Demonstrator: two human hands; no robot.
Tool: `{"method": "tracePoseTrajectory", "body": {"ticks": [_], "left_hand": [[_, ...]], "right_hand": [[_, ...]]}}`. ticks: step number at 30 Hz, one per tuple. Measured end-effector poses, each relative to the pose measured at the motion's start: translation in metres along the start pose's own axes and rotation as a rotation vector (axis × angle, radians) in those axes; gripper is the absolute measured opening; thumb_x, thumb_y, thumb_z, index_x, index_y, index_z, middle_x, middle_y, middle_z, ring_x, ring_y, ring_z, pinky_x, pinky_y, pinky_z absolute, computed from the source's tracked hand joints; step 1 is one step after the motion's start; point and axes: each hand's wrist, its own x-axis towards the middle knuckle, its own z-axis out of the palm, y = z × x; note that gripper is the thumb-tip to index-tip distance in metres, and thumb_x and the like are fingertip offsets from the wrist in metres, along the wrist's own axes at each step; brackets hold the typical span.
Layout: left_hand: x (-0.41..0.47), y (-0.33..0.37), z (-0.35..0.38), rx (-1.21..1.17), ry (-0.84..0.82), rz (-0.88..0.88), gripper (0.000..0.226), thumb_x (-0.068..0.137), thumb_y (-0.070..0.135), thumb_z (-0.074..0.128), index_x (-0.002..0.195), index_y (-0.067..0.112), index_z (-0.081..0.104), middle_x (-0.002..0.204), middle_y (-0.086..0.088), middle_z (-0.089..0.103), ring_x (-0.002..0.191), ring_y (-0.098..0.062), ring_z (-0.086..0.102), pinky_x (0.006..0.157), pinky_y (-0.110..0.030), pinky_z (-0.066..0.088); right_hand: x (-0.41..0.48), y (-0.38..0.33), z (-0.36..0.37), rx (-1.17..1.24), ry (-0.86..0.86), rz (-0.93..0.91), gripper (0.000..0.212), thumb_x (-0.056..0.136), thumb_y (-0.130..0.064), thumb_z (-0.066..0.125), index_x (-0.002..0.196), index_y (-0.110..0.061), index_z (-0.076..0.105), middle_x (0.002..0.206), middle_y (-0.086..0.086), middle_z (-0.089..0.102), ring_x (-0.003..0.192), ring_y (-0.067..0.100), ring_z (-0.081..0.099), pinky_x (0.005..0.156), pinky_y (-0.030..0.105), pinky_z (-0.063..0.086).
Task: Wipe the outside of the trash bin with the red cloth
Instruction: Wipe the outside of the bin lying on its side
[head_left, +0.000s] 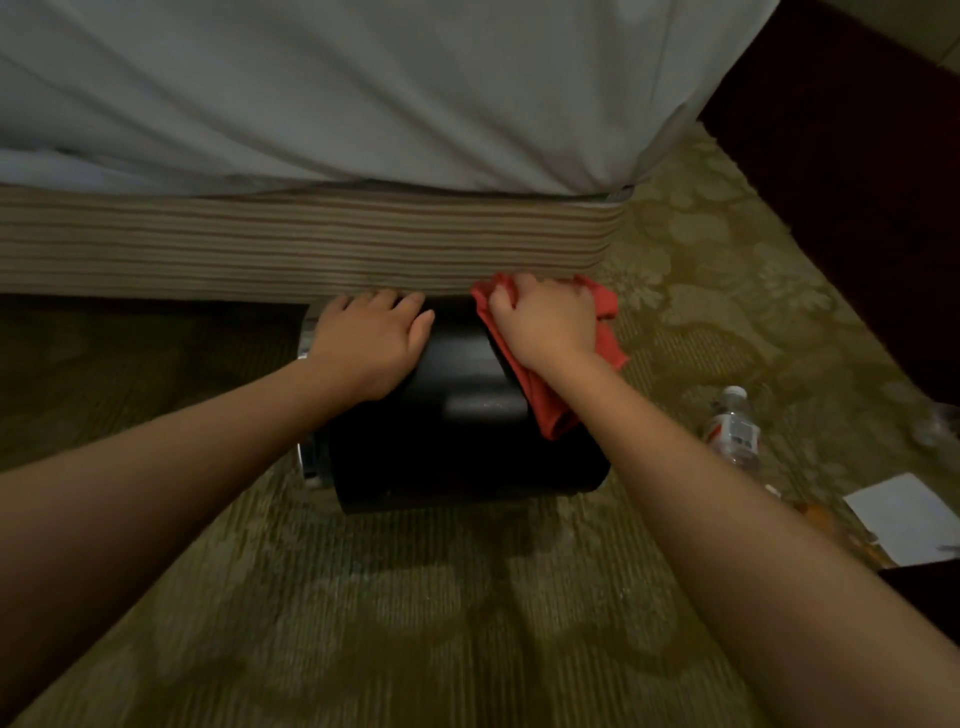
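In the head view, the black trash bin (467, 415) lay on its side on the patterned carpet (415, 623), just in front of the bed's striped base (260, 244). Its long axis ran from 9 o'clock to 3 o'clock. A shiny metal rim (306, 343) showed at the 9 o'clock end, so that end looked like the mouth, though the opening itself could not be seen.

The left hand (371, 345) lay flat and spread on the upper curve of the bin toward the 9 o'clock end, fingers extended, pressing rather than gripping anything. The right hand (545, 322) was curled over the red cloth (540, 395), bunching it against the bin's upper surface toward the 3 o'clock end; the cloth draped down the curved side toward 6 o'clock.

White bedding (363, 88) hung above the base at 12 o'clock. At 3 o'clock from the bin, a plastic water bottle (732, 426) lay on the carpet, with a white sheet of paper (904, 514) beyond it toward 4 o'clock.
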Motion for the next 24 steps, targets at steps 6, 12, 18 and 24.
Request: {"method": "tracePoseTrajectory", "body": {"ticks": [6,12,18,24], "left_hand": [[0.003,-0.001,0.0,-0.034,-0.038,-0.011,0.049,0.098,0.043,0.02,0.138,0.022,0.038,0.136,-0.013,0.048,0.124,-0.032,0.045,0.103,-0.042,0.031],[0.007,-0.002,0.0,-0.048,-0.067,-0.016,0.05,0.098,0.043,0.019,0.139,0.021,0.038,0.139,-0.012,0.046,0.125,-0.032,0.044,0.103,-0.043,0.03],[0.005,-0.001,-0.004,-0.032,-0.108,-0.024,0.05,0.098,0.045,0.018,0.138,0.022,0.037,0.139,-0.011,0.045,0.125,-0.032,0.044,0.103,-0.044,0.031],[0.026,-0.009,-0.016,-0.233,-0.36,-0.059,0.051,0.098,0.047,0.022,0.144,0.026,0.029,0.153,-0.004,0.026,0.14,-0.027,0.025,0.113,-0.041,0.017]], "right_hand": [[-0.116,0.024,0.009,0.074,0.224,-0.236,0.05,0.086,-0.033,0.042,0.13,-0.013,0.054,0.133,0.015,0.053,0.128,0.032,0.044,0.109,0.048,0.03],[-0.057,0.032,0.001,-0.041,0.15,-0.22,0.051,0.087,-0.042,0.035,0.124,-0.017,0.058,0.125,0.011,0.059,0.119,0.026,0.052,0.105,0.038,0.029],[-0.026,0.002,0.004,-0.071,0.113,-0.06,0.043,0.091,-0.039,0.033,0.12,-0.018,0.057,0.12,0.007,0.062,0.113,0.026,0.053,0.099,0.036,0.028],[-0.132,-0.016,0.03,0.03,0.202,-0.439,0.053,0.088,-0.034,0.044,0.138,-0.016,0.044,0.142,0.013,0.043,0.136,0.036,0.031,0.111,0.053,0.022]]}}
